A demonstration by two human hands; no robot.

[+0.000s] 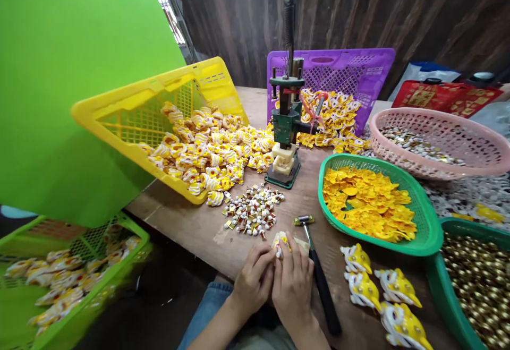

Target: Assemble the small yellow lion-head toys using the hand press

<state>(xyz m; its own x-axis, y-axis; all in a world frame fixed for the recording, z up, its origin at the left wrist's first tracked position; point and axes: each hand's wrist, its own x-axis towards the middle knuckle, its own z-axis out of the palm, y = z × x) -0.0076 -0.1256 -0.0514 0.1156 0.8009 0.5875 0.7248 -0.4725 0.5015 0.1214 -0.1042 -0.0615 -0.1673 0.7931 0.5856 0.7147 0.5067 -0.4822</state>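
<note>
My left hand (253,278) and my right hand (294,285) are closed together at the table's near edge around one small yellow-and-white toy figure (281,242). Just right of my right hand lies a small hammer (316,273) with a black handle. A heap of tiny white, red and gold parts (253,211) lies just beyond my hands. Three finished yellow-and-white figures (378,291) lie to the right.
A green hand press (286,127) stands mid-table. A tilted yellow crate (131,105) spills figures; a purple crate (342,71) stands behind. Green basket (430,233) holds yellow pieces, pink basket (450,127) metal bits, another green basket (446,286) gold beads. A green crate (24,233) sits lower left.
</note>
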